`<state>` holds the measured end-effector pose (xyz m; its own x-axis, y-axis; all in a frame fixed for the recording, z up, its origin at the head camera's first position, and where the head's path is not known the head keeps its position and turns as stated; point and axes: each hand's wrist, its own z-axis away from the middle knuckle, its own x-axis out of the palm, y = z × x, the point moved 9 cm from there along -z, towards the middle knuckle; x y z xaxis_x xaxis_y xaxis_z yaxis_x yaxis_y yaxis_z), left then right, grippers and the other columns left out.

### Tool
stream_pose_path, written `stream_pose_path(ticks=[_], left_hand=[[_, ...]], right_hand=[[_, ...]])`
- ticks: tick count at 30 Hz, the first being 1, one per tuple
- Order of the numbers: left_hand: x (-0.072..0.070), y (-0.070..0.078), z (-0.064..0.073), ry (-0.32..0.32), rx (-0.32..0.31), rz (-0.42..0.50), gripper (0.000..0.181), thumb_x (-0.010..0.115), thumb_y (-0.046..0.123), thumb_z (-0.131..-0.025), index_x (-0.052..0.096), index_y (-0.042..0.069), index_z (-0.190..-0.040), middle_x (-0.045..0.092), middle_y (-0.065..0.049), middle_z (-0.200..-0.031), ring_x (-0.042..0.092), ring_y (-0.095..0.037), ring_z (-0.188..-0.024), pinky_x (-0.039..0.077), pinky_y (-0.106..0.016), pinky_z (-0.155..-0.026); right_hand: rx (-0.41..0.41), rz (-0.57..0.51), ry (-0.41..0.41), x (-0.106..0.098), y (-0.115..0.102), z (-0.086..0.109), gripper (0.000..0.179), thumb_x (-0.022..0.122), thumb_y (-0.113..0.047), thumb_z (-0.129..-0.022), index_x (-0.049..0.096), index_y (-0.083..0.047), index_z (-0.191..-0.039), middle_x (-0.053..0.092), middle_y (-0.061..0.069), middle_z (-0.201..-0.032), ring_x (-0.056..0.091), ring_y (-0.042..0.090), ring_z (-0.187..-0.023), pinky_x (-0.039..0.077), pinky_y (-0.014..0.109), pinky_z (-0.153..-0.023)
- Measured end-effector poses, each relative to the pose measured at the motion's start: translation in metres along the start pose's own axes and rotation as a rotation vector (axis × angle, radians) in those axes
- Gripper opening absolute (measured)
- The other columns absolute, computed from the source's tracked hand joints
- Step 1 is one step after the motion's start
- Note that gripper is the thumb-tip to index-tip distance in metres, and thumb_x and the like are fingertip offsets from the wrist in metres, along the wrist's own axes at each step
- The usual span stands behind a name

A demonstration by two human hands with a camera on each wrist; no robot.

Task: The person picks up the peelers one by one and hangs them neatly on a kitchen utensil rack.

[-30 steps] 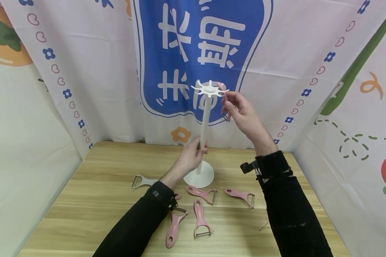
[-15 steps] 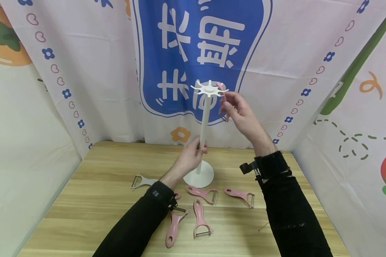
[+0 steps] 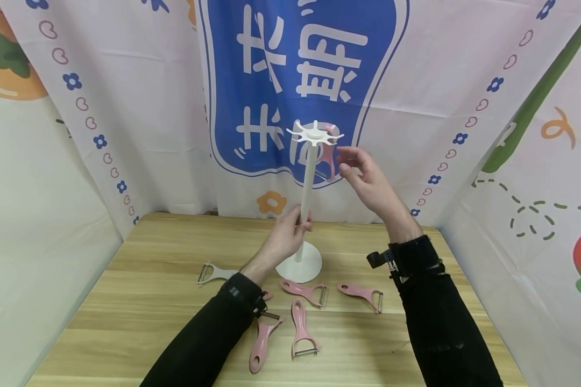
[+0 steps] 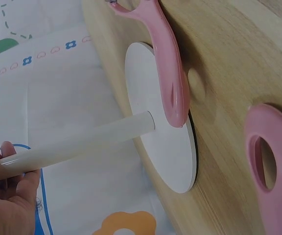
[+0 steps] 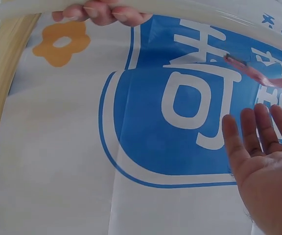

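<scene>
A white stand [image 3: 309, 177] with a round base and a ring of curved hooks [image 3: 314, 133] on top stands upright on the table. My left hand [image 3: 285, 232] grips its pole around the lower half; the left wrist view shows the fingers wrapped round the pole [image 4: 82, 144]. From a hook on the right side hangs a pink peeler [image 3: 327, 156], blade end down. My right hand [image 3: 370, 180] is just right of that peeler, fingers loosely bent and apart from it. In the right wrist view, the right hand [image 5: 266, 152] has spread fingers and a bare palm beneath the hanging peeler [image 5: 258, 76].
Several pink peelers lie in front of the base, among them one peeler [image 3: 304, 293] close to it, one [image 3: 363, 295] at the right and one [image 3: 304, 330] nearer. A white peeler [image 3: 217, 273] lies left, partly behind my left forearm. A printed curtain [image 3: 174, 134] closes off the back.
My right hand has let go of the pink peeler and drawn back slightly to the right. The peeler now hangs from the hook, turned more face-on. My left hand keeps its grip.
</scene>
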<state>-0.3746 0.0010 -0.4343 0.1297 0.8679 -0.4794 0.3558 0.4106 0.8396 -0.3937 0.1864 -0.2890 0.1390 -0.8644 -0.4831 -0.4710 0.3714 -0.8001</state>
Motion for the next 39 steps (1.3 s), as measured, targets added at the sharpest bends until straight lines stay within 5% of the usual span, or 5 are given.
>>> stream_pose_path(ticks=[10, 27, 39], left_hand=[[0.001, 0.001, 0.001, 0.002, 0.004, -0.001, 0.005, 0.063, 0.011, -0.12, 0.066, 0.008, -0.123, 0.081, -0.017, -0.117, 0.084, -0.039, -0.122, 0.07, -0.062, -0.112], [0.0, -0.001, 0.001, 0.003, 0.001, -0.004, 0.007, 0.064, 0.014, -0.12, 0.066, 0.008, -0.125, 0.082, -0.016, -0.117, 0.083, -0.036, -0.12, 0.07, -0.062, -0.11], [-0.001, 0.0, 0.001, -0.034, 0.01, 0.016, 0.009, 0.061, 0.017, -0.123, 0.065, 0.01, -0.128, 0.08, -0.016, -0.117, 0.081, -0.038, -0.123, 0.069, -0.062, -0.114]], right_hand=[[0.027, 0.164, -0.087, 0.007, 0.024, 0.024, 0.054, 0.06, -0.018, -0.124, 0.048, 0.001, -0.172, 0.057, 0.029, -0.168, 0.056, 0.046, -0.16, 0.049, 0.067, -0.138], [0.023, 0.517, -0.3, 0.047, 0.063, 0.057, 0.054, 0.073, -0.018, -0.116, 0.059, 0.005, -0.162, 0.068, 0.03, -0.157, 0.07, 0.048, -0.142, 0.062, 0.067, -0.122], [0.074, 0.569, -0.427, 0.064, 0.081, 0.073, 0.056, 0.076, -0.02, -0.115, 0.06, 0.006, -0.161, 0.068, 0.029, -0.158, 0.07, 0.048, -0.143, 0.061, 0.066, -0.124]])
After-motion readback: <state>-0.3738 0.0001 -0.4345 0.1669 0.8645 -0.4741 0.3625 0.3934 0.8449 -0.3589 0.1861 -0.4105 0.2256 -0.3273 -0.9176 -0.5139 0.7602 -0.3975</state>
